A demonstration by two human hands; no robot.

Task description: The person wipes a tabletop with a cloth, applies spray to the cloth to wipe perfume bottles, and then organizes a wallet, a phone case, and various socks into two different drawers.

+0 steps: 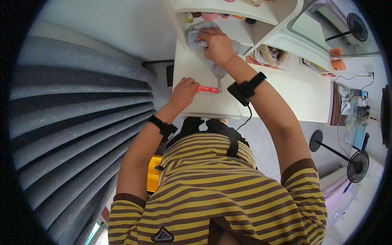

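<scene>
My right hand (218, 45) is closed over a crumpled grey cloth (197, 36) at the back left of the white desk (269, 92), just in front of the shelf. A loose end of the cloth hangs down toward the front, below my wrist. Nearer the front edge, my left hand (185, 92) grips one end of a slim red box or packet (207, 89). The red thing points right, its free end beside the tip of the cloth. My left fingertips are partly hidden.
A white shelf unit (265, 34) with small bottles and a pink round item (209, 16) rises behind the desk. A furry brown thing (271, 55) lies right of my right forearm. Grey curtains (81, 110) hang at left; a black fan (359, 165) stands at right.
</scene>
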